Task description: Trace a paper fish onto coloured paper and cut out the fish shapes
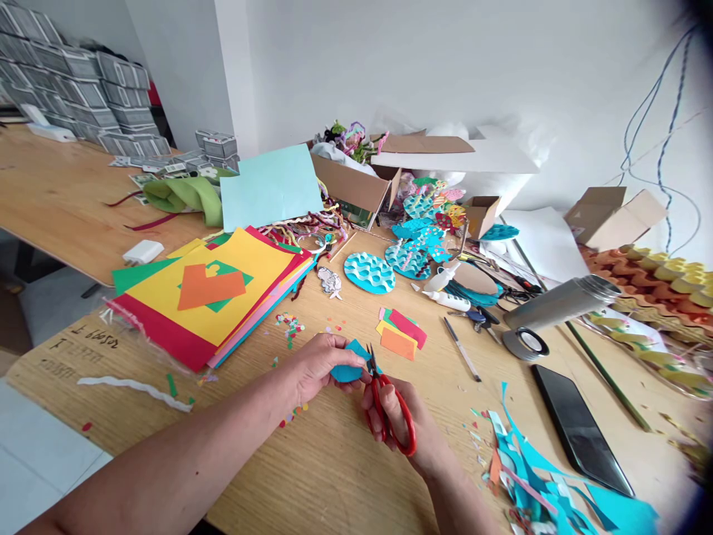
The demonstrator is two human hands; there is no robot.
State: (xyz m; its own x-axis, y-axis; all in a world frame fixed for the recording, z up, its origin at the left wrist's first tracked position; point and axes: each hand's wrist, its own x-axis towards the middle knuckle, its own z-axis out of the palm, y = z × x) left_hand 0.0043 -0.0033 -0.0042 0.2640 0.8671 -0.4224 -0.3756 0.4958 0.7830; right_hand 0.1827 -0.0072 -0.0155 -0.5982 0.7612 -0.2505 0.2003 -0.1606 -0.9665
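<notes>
Pinched in my left hand (318, 369) is a small piece of blue paper (346, 371), held a little above the wooden table. My right hand (401, 416) is wrapped round the red handles of a pair of scissors (411, 438), whose dark blades point away from me at the right edge of the paper. Just beyond the hands lie small cut rectangles of coloured paper (399, 343), orange, yellow, red and green. Tiny paper dots (290, 327) are scattered to the left, some also under my left wrist.
Coloured paper sheets (183, 319) are stacked at left. Blue paper scraps (535, 475) and a black phone (579, 427) lie at right, near a steel flask (557, 306). A pen (462, 349), glue bottles (448, 300) and blue wavy ovals (369, 273) lie farther back, before a cardboard box (350, 178).
</notes>
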